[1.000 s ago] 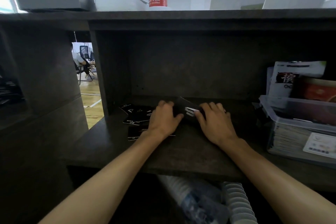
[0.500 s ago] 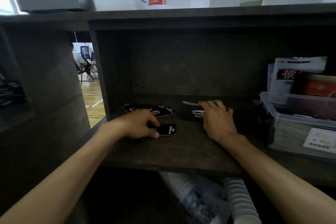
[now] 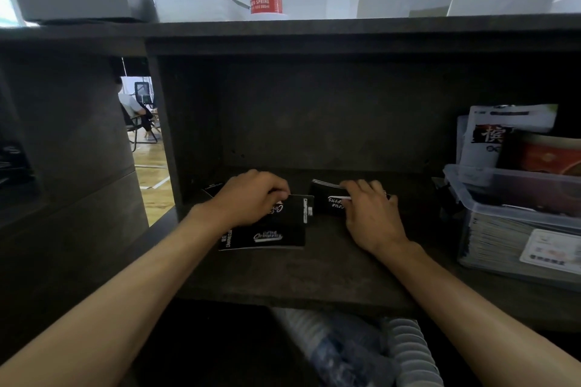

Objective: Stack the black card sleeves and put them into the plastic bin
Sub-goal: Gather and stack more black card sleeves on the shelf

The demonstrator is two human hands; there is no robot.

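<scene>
Your left hand (image 3: 251, 198) covers part of the loose black card sleeves (image 3: 267, 234); the white lettering you see on them is too blurred to read. Your right hand (image 3: 371, 214) hides much of the stacked black sleeves (image 3: 327, 203). The clear plastic bin (image 3: 503, 210) is cut off by the right edge.

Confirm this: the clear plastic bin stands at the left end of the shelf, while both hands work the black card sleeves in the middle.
Not quite. The head view shows the clear plastic bin at the right end of the shelf, not the left. The rest holds: the left hand and the right hand both work the black card sleeves in the middle.
</scene>
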